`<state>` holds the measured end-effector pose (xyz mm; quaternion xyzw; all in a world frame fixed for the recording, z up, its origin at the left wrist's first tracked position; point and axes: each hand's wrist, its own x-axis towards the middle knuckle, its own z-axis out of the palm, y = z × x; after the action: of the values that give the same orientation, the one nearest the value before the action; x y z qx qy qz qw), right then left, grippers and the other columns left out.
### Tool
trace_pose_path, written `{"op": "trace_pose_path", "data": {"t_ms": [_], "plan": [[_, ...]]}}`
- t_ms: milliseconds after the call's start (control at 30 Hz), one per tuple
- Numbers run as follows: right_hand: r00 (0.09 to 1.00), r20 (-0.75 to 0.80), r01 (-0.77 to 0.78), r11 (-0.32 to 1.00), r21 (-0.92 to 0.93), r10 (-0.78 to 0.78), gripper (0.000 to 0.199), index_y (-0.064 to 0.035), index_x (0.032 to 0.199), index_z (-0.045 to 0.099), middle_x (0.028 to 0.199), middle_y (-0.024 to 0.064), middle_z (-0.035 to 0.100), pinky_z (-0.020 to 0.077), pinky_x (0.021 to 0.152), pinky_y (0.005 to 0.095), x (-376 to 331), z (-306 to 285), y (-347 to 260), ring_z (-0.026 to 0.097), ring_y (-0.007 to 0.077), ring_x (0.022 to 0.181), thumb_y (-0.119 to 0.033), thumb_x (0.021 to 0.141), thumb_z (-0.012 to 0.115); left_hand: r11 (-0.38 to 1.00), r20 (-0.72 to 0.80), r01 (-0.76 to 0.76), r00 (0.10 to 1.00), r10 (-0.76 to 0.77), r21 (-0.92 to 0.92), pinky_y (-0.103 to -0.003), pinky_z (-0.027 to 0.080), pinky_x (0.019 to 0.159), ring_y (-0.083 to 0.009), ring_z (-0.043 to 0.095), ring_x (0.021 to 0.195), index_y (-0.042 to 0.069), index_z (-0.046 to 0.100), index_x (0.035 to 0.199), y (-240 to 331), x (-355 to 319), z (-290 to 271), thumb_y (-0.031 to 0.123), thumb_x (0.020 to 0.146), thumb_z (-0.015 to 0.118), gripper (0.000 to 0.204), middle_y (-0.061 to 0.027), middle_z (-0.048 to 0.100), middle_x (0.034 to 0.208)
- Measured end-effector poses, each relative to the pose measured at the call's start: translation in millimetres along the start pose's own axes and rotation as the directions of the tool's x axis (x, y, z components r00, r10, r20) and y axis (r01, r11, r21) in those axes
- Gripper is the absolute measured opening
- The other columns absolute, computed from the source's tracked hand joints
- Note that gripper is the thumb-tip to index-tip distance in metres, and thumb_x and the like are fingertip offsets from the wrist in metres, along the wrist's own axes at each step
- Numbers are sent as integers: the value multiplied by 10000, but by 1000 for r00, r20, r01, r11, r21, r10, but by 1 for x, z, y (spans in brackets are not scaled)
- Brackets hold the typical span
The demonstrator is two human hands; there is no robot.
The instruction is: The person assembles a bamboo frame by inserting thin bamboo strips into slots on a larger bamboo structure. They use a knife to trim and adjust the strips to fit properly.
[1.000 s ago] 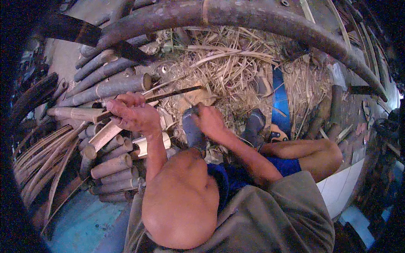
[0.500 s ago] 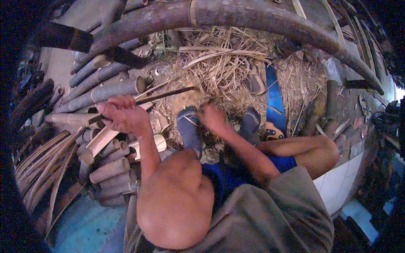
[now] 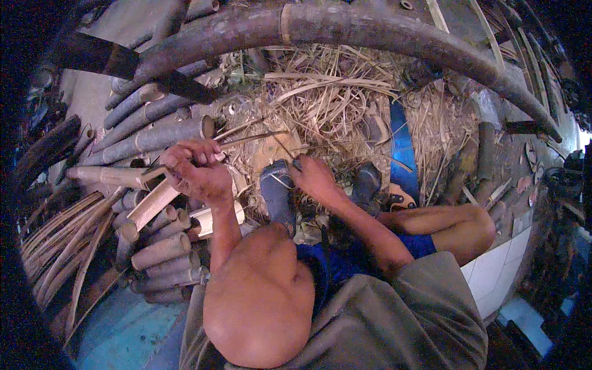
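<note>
Inspector: What can you not verify from your station?

Operator: I cannot see the middle of the narrow strip; the fingers of the left hand cover it. The right hand hides the grip of a thin blade-like tool, whose exact kind I cannot establish. The left forearm is cut off by the raised knee, and the frame's corners are black.

Inspector: State the pose of both hands.

Operator: I find the left curled around the strip, knuckles up, above the split bamboo piece. The right is folded around the tool, just above the left shoe, its forearm running in from the lower right.

Inspector: And the strip?

Operator: I record it slanting up to the right, its far tip over the wooden block. The handsaw lies apart, right of both hands.
</note>
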<state>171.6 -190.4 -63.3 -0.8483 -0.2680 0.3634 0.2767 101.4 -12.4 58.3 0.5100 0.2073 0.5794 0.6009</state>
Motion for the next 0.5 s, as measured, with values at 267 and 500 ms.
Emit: {"op": "trace_pose_path", "data": {"t_ms": [267, 500], "plan": [[963, -140, 235, 972, 12, -231, 372, 33, 1067, 609, 819, 278, 678, 526, 747, 556, -16, 17, -47, 673, 468, 820, -277, 865, 641, 602, -5, -243, 925, 381, 761, -275, 322, 522, -130, 405, 571, 101, 352, 796, -15, 0, -10, 476, 1045, 476, 466, -17, 391, 637], [982, -21, 184, 981, -64, -186, 372, 30, 1068, 609, 795, 287, 669, 543, 733, 551, -21, 0, -53, 669, 480, 809, -286, 875, 651, 924, -319, 111, 948, 13, 365, -293, 320, 538, -150, 404, 582, 98, 358, 812, -13, 4, -25, 532, 1045, 441, 500, -19, 402, 652]]}}
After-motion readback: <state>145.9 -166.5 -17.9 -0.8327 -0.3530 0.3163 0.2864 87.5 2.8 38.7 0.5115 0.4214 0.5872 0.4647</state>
